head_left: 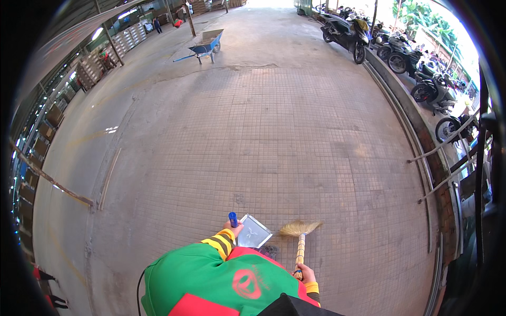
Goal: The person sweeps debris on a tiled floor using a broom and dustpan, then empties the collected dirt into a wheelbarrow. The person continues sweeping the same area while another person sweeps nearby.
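My left hand (236, 228) is closed around the blue handle of a dustpan (254, 232). The grey pan with its pale rim lies low over the tiled floor, just ahead of my feet. In my right hand (307, 274) is a short broom (300, 248), gripped near the top of its wrapped handle. Its straw bristles fan out to the right of the pan, with a gap between the two. I cannot make out any sweepings in the pan.
A blue wheelbarrow (206, 46) stands far ahead on the left. Motorbikes (345, 32) line the right side behind a low kerb (392, 87). Stacked cartons (90, 70) and a distant person (157, 25) are at the far left. A thin strip (110, 178) lies on the floor.
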Available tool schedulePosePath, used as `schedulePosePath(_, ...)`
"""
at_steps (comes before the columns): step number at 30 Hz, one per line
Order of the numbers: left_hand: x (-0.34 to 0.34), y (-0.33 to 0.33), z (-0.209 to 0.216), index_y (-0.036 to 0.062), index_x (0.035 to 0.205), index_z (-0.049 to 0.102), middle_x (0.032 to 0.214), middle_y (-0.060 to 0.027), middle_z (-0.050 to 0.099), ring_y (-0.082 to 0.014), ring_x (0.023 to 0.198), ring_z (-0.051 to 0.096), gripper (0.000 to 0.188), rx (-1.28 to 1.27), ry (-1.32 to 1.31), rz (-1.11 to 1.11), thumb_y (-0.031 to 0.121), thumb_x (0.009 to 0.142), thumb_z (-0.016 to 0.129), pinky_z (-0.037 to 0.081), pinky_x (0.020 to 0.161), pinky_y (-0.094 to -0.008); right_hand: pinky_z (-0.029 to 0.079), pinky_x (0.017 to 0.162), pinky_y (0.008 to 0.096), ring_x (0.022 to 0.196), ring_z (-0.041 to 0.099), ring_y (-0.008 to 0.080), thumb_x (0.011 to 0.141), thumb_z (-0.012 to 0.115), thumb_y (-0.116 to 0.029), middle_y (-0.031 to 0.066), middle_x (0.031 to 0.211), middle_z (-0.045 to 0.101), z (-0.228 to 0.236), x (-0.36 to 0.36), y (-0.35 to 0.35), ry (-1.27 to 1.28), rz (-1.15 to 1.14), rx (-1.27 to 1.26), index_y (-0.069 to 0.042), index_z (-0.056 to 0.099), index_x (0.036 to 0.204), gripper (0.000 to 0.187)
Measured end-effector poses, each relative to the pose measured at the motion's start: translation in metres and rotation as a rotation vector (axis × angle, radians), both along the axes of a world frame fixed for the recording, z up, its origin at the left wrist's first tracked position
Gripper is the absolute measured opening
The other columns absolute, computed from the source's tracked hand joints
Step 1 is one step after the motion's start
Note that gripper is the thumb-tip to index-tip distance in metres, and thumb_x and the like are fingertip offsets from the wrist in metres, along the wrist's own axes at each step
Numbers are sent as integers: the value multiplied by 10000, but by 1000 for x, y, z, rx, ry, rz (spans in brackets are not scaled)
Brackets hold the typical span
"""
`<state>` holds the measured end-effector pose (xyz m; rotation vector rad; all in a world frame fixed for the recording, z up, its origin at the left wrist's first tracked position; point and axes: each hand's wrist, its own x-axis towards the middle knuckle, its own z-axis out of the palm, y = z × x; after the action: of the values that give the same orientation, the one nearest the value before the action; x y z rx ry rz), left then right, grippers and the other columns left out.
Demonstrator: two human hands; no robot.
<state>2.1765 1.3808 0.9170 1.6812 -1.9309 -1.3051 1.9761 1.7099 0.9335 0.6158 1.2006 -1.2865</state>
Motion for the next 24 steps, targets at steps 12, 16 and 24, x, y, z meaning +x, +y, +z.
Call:
schedulePosePath(12,-22,35,7,103,841,627,806,-85,634,-210,769,612,250,-65,-95,-38,214,632,709,474,713,-323,445,413,401,455,498,266,792,511,-217,124,635,521,-67,-62,54,-95,238,88,-56,416,905,218)
schedulePosePath(16,-27,71,7,106,834,628,795,-84,634,-217,775,612,250,-79,-94,73,208,623,716,473,722,-327,436,383,385,437,500,252,825,514,-220,109,585,507,-81,-104,131,-202,200,91,-89,422,907,179)
schedulePosePath(24,-120,128,52,111,885,634,851,-105,636,-249,828,609,268,-176,-199,132,186,636,696,466,743,-336,414,375,346,445,480,229,833,493,-299,92,577,486,-116,-125,286,-213,-25,72,-122,405,911,212)
